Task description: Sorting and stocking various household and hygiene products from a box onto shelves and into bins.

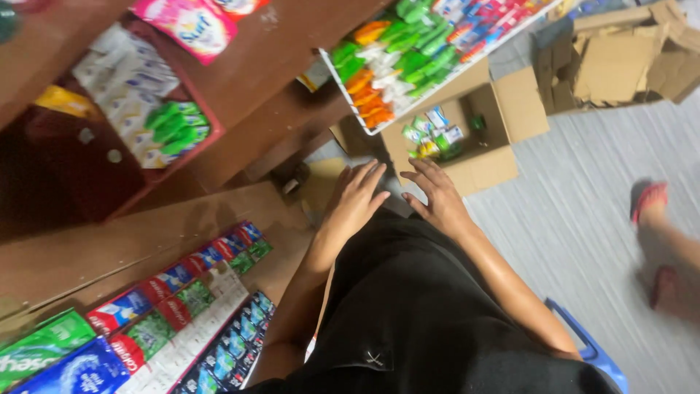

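My left hand (355,198) and my right hand (436,195) rest side by side at the edge of my black-clad lap (415,306), fingers spread and pointing away from me. Neither holds anything. Just beyond them stands an open cardboard box (485,166) with several small green, blue and white packets (434,135) inside. A flat piece of cardboard (321,182) lies by my left fingertips.
Wooden shelves on the left carry rows of toothpaste boxes (182,292) and packets (157,109). A white tray of green and orange tubes (394,58) sits above the box. Flattened cartons (620,58) lie at the back right. Another person's foot in a red sandal (649,204) is on the right. A blue stool (590,350) is under me.
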